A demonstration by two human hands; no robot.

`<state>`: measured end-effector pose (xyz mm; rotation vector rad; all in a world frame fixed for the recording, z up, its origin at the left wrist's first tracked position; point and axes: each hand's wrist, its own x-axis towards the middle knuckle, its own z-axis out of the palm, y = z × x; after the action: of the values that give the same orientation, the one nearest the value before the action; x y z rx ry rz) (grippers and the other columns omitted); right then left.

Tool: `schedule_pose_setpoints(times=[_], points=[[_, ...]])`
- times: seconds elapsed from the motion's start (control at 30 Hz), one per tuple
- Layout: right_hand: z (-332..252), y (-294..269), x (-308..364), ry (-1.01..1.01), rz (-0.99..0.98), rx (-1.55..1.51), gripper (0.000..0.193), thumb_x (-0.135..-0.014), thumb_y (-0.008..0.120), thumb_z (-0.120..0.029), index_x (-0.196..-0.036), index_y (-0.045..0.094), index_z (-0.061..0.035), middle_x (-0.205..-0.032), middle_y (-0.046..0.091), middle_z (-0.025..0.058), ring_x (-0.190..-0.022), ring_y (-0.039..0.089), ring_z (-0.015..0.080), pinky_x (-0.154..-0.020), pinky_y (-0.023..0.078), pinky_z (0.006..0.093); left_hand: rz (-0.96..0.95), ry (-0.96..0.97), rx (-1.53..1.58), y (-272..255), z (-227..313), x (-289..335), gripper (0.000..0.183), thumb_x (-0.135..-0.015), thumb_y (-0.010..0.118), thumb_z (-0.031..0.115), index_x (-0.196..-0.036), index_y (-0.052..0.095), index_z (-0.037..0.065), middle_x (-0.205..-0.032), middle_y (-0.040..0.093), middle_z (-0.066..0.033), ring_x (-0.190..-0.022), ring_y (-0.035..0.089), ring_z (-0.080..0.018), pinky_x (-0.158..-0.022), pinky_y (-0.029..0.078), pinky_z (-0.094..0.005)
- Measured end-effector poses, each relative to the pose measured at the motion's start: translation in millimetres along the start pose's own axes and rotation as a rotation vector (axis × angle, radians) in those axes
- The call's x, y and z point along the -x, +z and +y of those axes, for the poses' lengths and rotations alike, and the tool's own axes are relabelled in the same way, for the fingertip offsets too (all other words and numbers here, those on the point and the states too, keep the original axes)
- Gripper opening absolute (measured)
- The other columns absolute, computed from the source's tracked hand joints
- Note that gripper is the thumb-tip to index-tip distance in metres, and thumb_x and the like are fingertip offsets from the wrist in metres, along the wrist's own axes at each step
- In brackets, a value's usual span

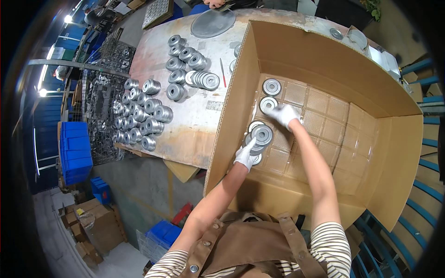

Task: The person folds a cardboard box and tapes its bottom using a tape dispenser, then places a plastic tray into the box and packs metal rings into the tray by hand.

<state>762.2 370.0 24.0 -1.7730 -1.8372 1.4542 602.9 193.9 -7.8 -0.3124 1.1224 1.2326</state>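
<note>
My left hand (245,154), in a white glove, is closed round a short stack of grey metal discs (262,135) with holes in their centres. It holds them low inside a large cardboard box (287,52), near its left wall. Other pale discs (256,159) show partly from under the held stack. My right hand (286,116), gloved too, reaches into the box, its fingertips at the edge of a disc (267,104); motion blurs the fingers, so their grip is unclear. Just beyond lies another disc (271,86). A clear plastic tray (320,111) divided into square cells lines the box bottom.
Left of the box, a worn worktable (194,134) bears many stacked metal discs (150,111), a toppled row of discs (204,79), a red-handled pointed tool (223,74) and a round grey plate (212,23). Blue bins (75,150) stand far left; blue roller bars (424,187) run at right.
</note>
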Motion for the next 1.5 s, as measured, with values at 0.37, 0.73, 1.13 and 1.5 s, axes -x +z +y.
schedule_pose_setpoints(times=[0.37, 0.73, 1.13, 1.5], points=[[61.9, -42.7, -19.2, 0.252, 0.409, -1.057, 0.026, -0.086, 0.075, -0.024, -0.084, 0.063, -0.0009, -0.058, 0.058, 0.0059, -0.045, 0.061, 0.0185, -0.036, 0.046, 0.0308, -0.032, -0.124, 0.135, 19.2, -15.9, -13.1, 0.041, -0.095, 0.063, 0.012, -0.133, 0.051, 0.001, -0.125, 0.062, -0.0197, -0.113, 0.063, -0.0346, -0.099, 0.053, -0.0522], [64.7, 13.6, 81.5, 0.258, -0.195, -0.472, 0.04, -0.081, 0.081, -0.029, -0.105, 0.072, 0.0019, -0.082, 0.071, 0.0084, -0.056, 0.063, 0.0112, -0.041, 0.049, 0.023, -0.208, -0.056, -0.071, 42.5, -16.1, 12.4, 0.041, -0.093, 0.059, -0.004, -0.133, 0.05, -0.007, -0.129, 0.059, -0.022, -0.114, 0.062, -0.0343, -0.099, 0.055, -0.0465], [104.6, 27.2, 71.0, -0.221, 0.122, -0.27, 0.026, -0.08, 0.078, -0.022, -0.086, 0.068, 0.0006, -0.074, 0.065, 0.0104, -0.059, 0.06, 0.017, -0.055, 0.05, 0.0314, -0.023, 0.009, -0.219, 36.0, -28.3, 13.2, 0.048, -0.087, 0.069, -0.004, -0.131, 0.054, -0.002, -0.125, 0.062, -0.0172, -0.107, 0.066, -0.0305, -0.091, 0.06, -0.0433], [78.4, 6.1, 100.2, -0.076, -0.037, 0.075, 0.049, -0.072, 0.076, -0.048, -0.093, 0.069, -0.0035, -0.086, 0.069, 0.017, -0.083, 0.066, 0.0322, -0.08, 0.053, 0.0399, -0.221, -0.1, -0.329, 47.3, -28.9, 31.5, 0.047, -0.093, 0.064, 0.002, -0.137, 0.047, -0.002, -0.13, 0.059, -0.0186, -0.116, 0.062, -0.0321, -0.098, 0.056, -0.0458]])
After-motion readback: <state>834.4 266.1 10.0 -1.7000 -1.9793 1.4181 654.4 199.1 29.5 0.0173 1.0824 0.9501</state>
